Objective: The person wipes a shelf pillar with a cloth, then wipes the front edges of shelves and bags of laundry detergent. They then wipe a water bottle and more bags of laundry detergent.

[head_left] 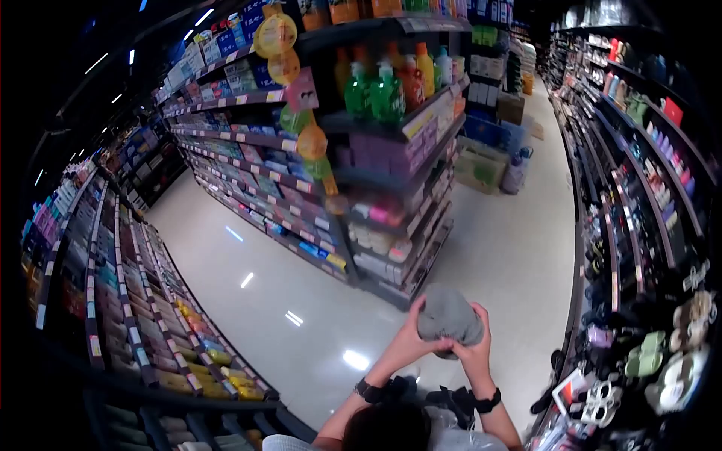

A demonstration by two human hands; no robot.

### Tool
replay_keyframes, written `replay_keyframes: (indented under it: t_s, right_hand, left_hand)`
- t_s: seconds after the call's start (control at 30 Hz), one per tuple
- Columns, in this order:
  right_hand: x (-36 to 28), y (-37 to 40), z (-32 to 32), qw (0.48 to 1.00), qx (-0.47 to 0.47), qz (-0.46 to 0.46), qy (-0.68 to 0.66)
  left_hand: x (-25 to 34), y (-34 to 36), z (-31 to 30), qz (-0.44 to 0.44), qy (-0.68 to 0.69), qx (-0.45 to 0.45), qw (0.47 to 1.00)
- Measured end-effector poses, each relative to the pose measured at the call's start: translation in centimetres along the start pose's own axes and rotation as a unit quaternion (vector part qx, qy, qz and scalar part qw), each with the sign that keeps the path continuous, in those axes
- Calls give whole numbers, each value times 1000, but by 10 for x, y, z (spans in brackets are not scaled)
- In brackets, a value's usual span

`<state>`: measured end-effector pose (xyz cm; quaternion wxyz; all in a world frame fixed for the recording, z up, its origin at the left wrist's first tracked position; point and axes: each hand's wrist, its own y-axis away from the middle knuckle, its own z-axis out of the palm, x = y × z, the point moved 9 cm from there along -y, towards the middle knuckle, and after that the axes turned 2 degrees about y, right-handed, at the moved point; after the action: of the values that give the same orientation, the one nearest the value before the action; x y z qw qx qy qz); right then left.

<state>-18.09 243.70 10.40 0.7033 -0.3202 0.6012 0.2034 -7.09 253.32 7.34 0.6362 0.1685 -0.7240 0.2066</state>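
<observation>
A grey, rounded, soft-looking item, perhaps a cap, [450, 316] is held up in front of the body in the head view. My left hand [423, 336] grips its left side, and my right hand [475, 338] grips its right side. Both thumbs meet at its lower edge. Dark bands circle both wrists. The fingers behind the item are partly hidden.
A shelf end with green bottles [386, 94] stands ahead, with the pale floor [248, 263] of an aisle on its left. Low shelves [139, 301] line the left side. Slippers [645, 355] hang on the right, and boxes [480, 167] stand on the floor beyond.
</observation>
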Motion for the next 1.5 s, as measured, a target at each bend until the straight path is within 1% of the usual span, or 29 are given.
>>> replay_keyframes:
  t_s: [0.03,0.07,0.17,0.2,0.3,0.33,0.4,0.43,0.47,0.5,0.57,0.6,0.63,0.7,0.73,0.77,0.83,0.87,0.97,1.0,1.1,1.23,1.27,1.33,1.37,1.4,1.5]
  right_hand:
    - [0,-20,-12,1000,4,-23,18]
    - [-1,-37,-25,999,12,-40,34]
    - [8,-85,-69,1000,-3,-8,21]
    - [12,-98,-86,1000,-10,-1,15]
    - [33,-141,-142,999,-12,25,-23]
    - [37,-156,-159,999,-3,42,-26]
    - [38,-196,-198,999,-10,31,-1]
    - [39,-211,-217,999,-11,33,8]
    - [36,-230,-236,999,-35,30,26]
    - [28,-250,-256,998,-32,20,48]
    - [16,-289,-292,996,-28,2,89]
    - [8,-307,-306,994,-30,-14,108]
    - [10,-326,-320,995,-27,-7,95]
    - [14,-361,-343,997,-25,6,70]
    - [14,-379,-351,994,-35,15,105]
    - [13,-396,-357,995,-30,11,92]
    - [13,-432,-371,997,-26,-1,70]
    - [22,-448,-382,998,-20,34,58]
    - [29,-511,-414,998,9,22,53]
    - [32,-533,-426,996,29,9,88]
    - [62,-606,-452,994,56,28,87]
    - [112,-707,-455,996,-4,90,-2]
    - [113,-730,-454,994,-37,100,24]
    - [131,-770,-465,993,-54,92,50]
    - [140,-791,-473,992,-64,89,63]
    - [142,-811,-487,995,-47,75,45]
    - [149,-849,-535,994,12,67,-87]
  left_hand:
    - [6,-31,2,4,-8,-20,1000]
    - [12,-55,10,-14,-2,-45,999]
    - [28,-119,41,21,-6,-109,994]
    - [31,-139,52,11,-20,-120,992]
    - [8,-204,95,24,-44,-171,984]
    - [3,-225,109,12,-47,-168,985]
    - [-1,-276,134,0,-60,-172,983]
    - [-4,-299,147,-6,-35,-181,983]
    - [-6,-328,158,-10,-9,-187,982]
    - [-7,-356,171,-13,17,-193,981]
    - [-10,-409,179,5,17,-161,987]
    - [-5,-433,182,2,39,-165,985]
    - [0,-462,185,1,64,-167,984]
    - [-6,-509,180,9,63,-133,989]
    - [-9,-531,180,8,100,-109,989]
    - [-14,-551,174,25,75,-73,994]
    - [-24,-589,173,-30,121,-54,991]
    - [-25,-603,173,-45,168,-33,984]
    - [-57,-674,169,-48,156,-22,986]
    - [-57,-696,170,-72,159,9,985]
    - [-71,-775,179,-75,174,0,982]
    - [-79,-873,199,-39,219,-41,974]
    - [-81,-891,210,-33,216,-80,973]
    - [-71,-947,239,2,211,-158,965]
    - [-65,-973,251,10,215,-162,963]
    - [-57,-991,265,14,216,-167,962]
    - [-16,-1034,308,23,229,-207,951]
